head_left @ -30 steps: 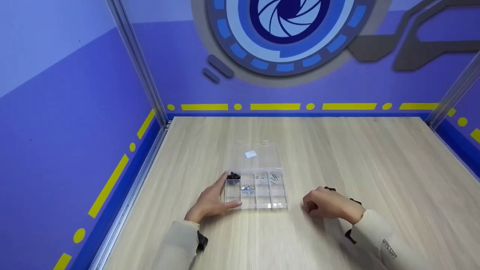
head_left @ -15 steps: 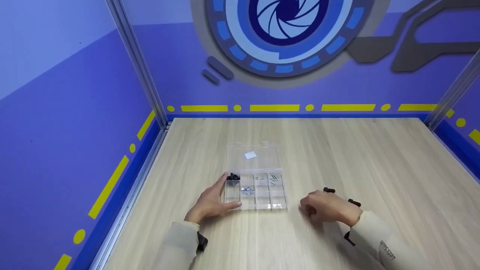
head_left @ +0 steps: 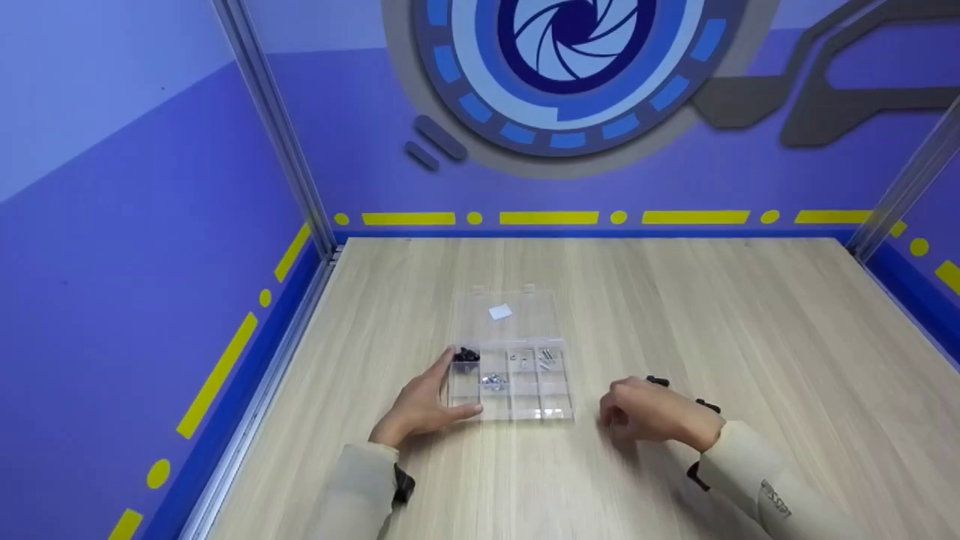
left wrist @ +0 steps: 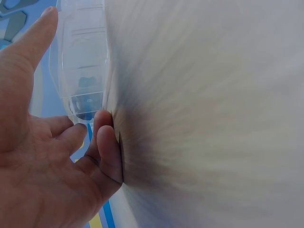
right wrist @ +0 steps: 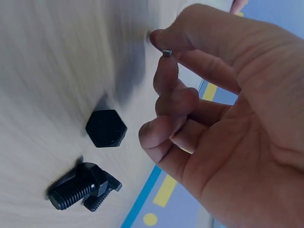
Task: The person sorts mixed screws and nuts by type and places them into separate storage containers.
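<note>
A clear plastic compartment box (head_left: 525,407) lies with its lid folded back. My left hand (head_left: 420,405) spans its left end, thumb straight along the front edge and index finger by the back left corner. To the right of the box, my right hand (head_left: 649,410) is low over the table. In the right wrist view its thumb and index finger pinch a small silver metal piece (right wrist: 166,53), mostly hidden by the fingertips. Below that hand are a black hex bolt (right wrist: 106,128) standing on its head's opposite end and more black bolts (right wrist: 76,189) lying down; the head view hides them.
Black parts (head_left: 466,355) fill the box's back left compartment. Silver parts (head_left: 493,382) sit in another, and small screws (head_left: 547,358) at the back right. A white label (head_left: 500,311) is on the lid (head_left: 525,319). Walls bound the wooden table (head_left: 712,300).
My right hand has shifted slightly left, toward the box. The left hand and the box stay in place, while the head view has tilted up a little.
</note>
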`<state>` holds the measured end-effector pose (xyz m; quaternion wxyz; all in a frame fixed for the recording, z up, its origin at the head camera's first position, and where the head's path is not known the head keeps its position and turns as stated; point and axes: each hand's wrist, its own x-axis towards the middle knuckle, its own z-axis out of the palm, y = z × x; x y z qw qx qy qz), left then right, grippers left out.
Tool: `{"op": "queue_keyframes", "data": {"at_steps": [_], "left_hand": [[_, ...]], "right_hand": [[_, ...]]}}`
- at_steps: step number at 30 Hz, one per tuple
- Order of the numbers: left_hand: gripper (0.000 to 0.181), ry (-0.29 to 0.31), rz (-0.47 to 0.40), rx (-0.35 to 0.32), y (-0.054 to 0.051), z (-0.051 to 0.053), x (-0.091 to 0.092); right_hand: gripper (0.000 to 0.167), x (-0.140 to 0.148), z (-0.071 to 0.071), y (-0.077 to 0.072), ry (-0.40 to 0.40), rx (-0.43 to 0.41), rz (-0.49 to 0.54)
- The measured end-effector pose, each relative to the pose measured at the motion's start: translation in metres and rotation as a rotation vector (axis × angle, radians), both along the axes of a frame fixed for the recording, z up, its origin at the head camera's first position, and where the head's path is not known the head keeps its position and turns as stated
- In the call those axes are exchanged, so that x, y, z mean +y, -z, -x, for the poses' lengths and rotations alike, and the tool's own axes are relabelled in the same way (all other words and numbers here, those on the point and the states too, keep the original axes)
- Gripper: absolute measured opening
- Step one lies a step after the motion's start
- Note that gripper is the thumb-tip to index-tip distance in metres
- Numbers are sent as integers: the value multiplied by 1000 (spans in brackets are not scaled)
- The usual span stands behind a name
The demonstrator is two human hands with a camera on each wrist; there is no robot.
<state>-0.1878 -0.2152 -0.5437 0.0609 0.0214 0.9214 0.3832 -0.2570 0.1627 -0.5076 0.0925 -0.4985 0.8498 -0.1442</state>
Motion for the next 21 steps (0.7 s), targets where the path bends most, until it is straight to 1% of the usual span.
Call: {"op": "queue_keyframes", "data": {"at_steps": [4, 7, 10, 15, 19, 21], "left_hand": [[116, 4, 10, -2, 0, 0, 0], [116, 3, 13, 2, 0, 1, 0], [116, 3, 11, 1, 0, 0, 0], [116, 0, 7, -7, 0, 0, 0], [115, 13, 8, 12, 1, 0, -1], [115, 18, 10, 21, 1, 0, -1]], "right_hand": [[14, -3, -1, -4, -18, 27, 28], [12, -5, -1, -7, -8, 9, 60], [13, -7, -1, -9, 2, 4, 91], [15, -13, 0, -10, -10, 21, 134], [18, -19, 1, -13, 9, 39, 151], [16, -21, 2, -14, 18, 54, 160]]}}
